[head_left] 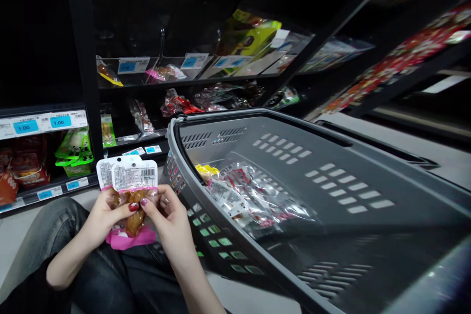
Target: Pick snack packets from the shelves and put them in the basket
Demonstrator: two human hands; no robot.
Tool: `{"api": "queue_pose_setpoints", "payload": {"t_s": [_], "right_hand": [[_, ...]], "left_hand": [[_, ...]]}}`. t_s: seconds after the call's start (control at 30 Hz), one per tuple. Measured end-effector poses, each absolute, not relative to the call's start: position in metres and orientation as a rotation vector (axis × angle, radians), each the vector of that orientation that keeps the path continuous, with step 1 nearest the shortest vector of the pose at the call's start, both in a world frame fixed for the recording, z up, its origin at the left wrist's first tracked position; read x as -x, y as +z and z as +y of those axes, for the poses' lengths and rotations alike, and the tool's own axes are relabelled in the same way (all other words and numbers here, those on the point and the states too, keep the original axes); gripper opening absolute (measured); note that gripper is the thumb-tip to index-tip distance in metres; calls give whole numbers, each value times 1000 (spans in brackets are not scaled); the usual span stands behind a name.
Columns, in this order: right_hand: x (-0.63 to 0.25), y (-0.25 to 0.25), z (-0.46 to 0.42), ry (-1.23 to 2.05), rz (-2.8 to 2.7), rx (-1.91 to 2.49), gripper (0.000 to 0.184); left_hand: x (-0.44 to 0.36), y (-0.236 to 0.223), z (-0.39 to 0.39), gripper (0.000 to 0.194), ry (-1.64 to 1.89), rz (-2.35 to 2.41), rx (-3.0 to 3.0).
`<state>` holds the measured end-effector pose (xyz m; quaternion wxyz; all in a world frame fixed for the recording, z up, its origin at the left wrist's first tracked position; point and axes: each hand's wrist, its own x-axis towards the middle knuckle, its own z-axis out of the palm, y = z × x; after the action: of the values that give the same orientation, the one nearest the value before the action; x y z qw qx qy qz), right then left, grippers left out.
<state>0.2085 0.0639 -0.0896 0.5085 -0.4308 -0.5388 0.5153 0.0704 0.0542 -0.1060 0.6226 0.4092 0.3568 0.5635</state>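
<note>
Two snack packets (134, 191) with white label tops, clear middles showing brown food, and pink lower edges are stacked in front of my lap. My left hand (105, 213) grips their left side with the thumb across the front. On the right side, my right hand (167, 213) pinches them between thumb and fingers. The front packet overlaps the rear one, which shows mostly at the upper left. Just right of my right hand stands a grey shopping basket (309, 137), with several clear and red-printed packets (250, 196) and a yellow one lying inside it.
Black shelves (191, 81) run behind, bearing price tags and a few scattered packets. Green panda-print packs (75, 147) and red-brown packs (27, 164) sit on the lower left shelf. My bent legs (47, 235) are below my hands. Blurred shelving fills the upper right.
</note>
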Motion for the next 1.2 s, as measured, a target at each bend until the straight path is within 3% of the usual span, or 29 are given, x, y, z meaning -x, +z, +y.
{"api": "queue_pose_setpoints", "payload": {"t_s": [0.87, 1.2], "right_hand": [[-207, -89, 63, 1253, -1281, 1041, 14], [-207, -89, 64, 1254, -1280, 1038, 13]], "left_hand": [[-70, -105, 53, 33, 1283, 865, -947], [-70, -107, 55, 24, 1281, 879, -925]]}}
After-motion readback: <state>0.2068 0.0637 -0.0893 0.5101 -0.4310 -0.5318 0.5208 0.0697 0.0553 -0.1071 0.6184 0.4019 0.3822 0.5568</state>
